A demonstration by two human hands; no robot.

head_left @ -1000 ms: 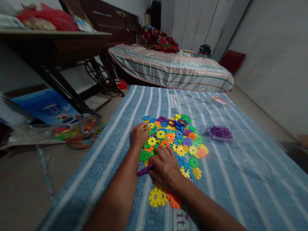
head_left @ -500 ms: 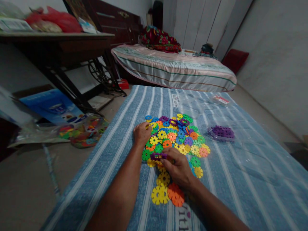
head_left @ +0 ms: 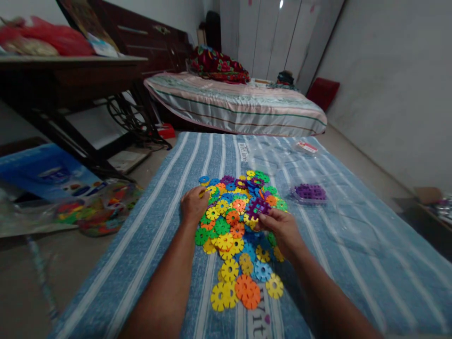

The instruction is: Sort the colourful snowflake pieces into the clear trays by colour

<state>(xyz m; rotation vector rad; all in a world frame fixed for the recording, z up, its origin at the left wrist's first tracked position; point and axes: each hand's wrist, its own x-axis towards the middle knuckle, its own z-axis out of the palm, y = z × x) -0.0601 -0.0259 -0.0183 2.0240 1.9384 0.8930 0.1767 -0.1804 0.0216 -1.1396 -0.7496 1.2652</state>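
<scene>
A heap of coloured plastic snowflake discs (head_left: 236, 221) lies on a blue striped mat (head_left: 339, 235). My right hand (head_left: 282, 228) is above the heap's right side, fingers pinched on a purple disc (head_left: 257, 206) held up off the pile. At the heap's left edge rests my left hand (head_left: 192, 205), fingers curled, with a yellow disc at the fingertips; whether it grips the disc is unclear. A small stack of purple discs (head_left: 310, 191) sits apart on clear plastic to the right.
A mattress (head_left: 236, 101) with striped bedding lies beyond the mat. A dark sewing-machine table (head_left: 70, 80) stands at the left, with a blue box (head_left: 49, 172) and a bag of more coloured discs (head_left: 102, 209) on the floor. A grey wall runs along the right.
My right hand lifted a purple disc from the near left of the heap and carried it up and to the right. The left hand stayed at the heap's left edge.
</scene>
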